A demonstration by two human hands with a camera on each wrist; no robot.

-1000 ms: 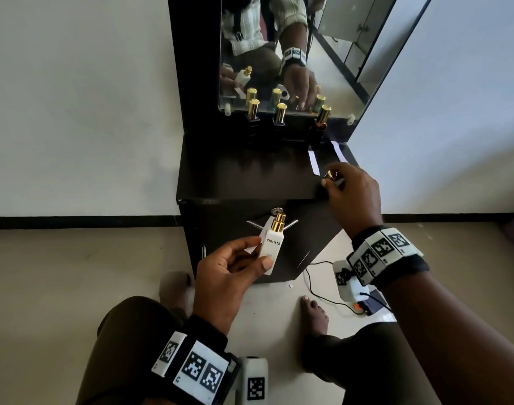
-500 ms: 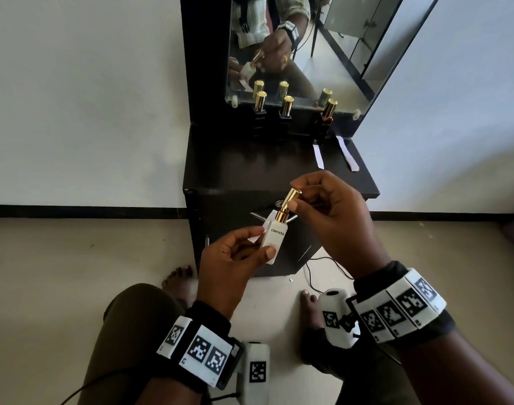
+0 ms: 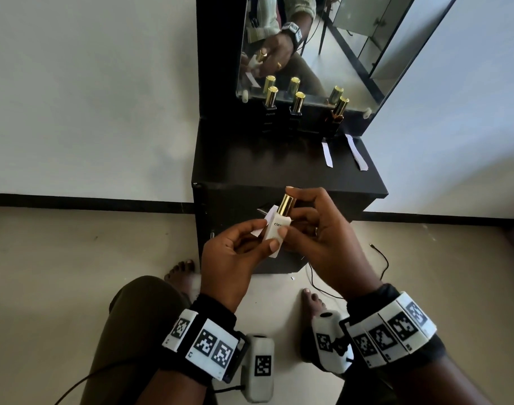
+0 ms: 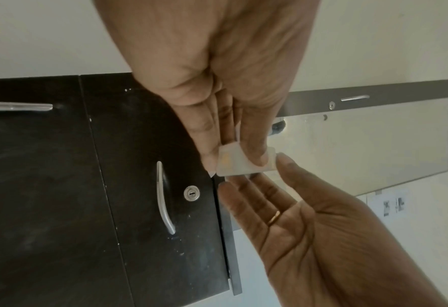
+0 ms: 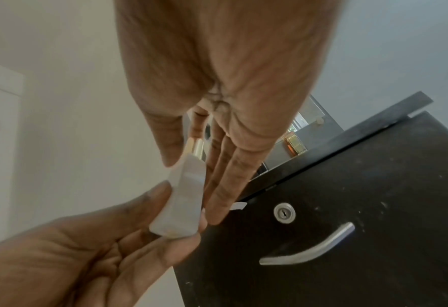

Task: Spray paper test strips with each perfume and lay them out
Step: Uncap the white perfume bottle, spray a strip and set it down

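A white perfume bottle [image 3: 272,232] [image 4: 233,163] [image 5: 183,197] with its gold cap [image 3: 286,204] [image 5: 195,146] on is held upright in front of the dresser. My left hand [image 3: 249,249] [image 4: 217,83] [image 5: 73,249] grips its lower body, with a paper strip [image 3: 257,232] tucked behind it. My right hand [image 3: 311,229] [image 4: 296,228] [image 5: 230,72] closes on the bottle from the right, thumb on the front, fingers behind. Two more strips [image 3: 327,153] [image 3: 356,156] lie on the dresser top [image 3: 249,165] at the right.
Three dark bottles with gold caps [image 3: 268,112] [image 3: 296,112] [image 3: 337,115] stand along the mirror [image 3: 322,48] at the back. The dresser front has a metal handle [image 4: 165,199] and a lock [image 4: 191,193]. A cable [image 3: 378,258] lies on the floor by my feet.
My right hand picked the gold cap off the dresser top, brought it to the bottle and put it on; it has now slid down round the bottle. The left hand stayed put.
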